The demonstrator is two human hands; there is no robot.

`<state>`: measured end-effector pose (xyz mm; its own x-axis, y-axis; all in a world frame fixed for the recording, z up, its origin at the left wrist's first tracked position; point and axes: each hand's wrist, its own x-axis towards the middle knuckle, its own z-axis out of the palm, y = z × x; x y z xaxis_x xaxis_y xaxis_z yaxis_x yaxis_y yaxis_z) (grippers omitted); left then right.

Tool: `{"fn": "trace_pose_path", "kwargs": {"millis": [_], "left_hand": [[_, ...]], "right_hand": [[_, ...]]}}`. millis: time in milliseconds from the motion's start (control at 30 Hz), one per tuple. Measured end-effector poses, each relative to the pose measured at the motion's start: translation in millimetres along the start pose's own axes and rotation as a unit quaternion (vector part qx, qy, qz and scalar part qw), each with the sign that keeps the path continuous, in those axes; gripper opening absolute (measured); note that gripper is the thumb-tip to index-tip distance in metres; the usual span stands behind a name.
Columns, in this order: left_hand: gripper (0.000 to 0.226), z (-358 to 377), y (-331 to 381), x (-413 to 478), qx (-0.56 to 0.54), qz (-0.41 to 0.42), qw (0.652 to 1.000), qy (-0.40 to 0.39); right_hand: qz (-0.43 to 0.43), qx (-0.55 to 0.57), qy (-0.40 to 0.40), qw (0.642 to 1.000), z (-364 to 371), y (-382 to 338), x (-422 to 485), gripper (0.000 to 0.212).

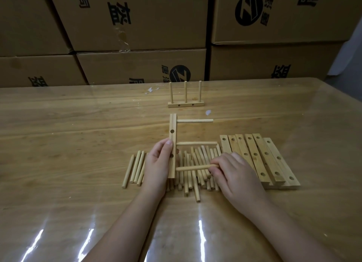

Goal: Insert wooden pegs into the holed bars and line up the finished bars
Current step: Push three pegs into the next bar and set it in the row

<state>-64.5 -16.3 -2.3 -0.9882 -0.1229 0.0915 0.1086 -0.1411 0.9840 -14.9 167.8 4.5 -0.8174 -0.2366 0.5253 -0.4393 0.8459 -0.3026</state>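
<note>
My left hand [158, 161] grips a holed wooden bar [173, 132], held lengthwise away from me above the peg pile. Two pegs [195, 121] stick out of its right side. My right hand [233, 173] pinches a third peg [194, 168], whose left end meets the bar near its lower end. A heap of loose pegs [195, 163] lies under both hands, with three more pegs [135, 168] to the left. A finished bar [186, 104] with three upright pegs stands farther back on the table.
Several unfilled holed bars [260, 159] lie side by side to the right of the peg pile. The wooden table [78, 124] has a glossy transparent cover. Stacked cardboard boxes [137, 26] form a wall behind the table's far edge.
</note>
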Motion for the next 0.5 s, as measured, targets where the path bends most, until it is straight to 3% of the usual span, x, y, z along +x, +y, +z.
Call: {"fn": "trace_pose_path", "kwargs": {"millis": [100, 500], "left_hand": [[0.019, -0.2, 0.3, 0.7, -0.004, -0.002, 1.0, -0.011], [0.023, -0.3, -1.2, 2.3, -0.002, 0.011, 0.999, -0.03]], "right_hand": [[-0.014, -0.041, -0.019, 0.999, 1.4, -0.3, 1.3, 0.037], [-0.041, -0.031, 0.06, 0.997, 5.9, 1.8, 0.1, 0.031]]}}
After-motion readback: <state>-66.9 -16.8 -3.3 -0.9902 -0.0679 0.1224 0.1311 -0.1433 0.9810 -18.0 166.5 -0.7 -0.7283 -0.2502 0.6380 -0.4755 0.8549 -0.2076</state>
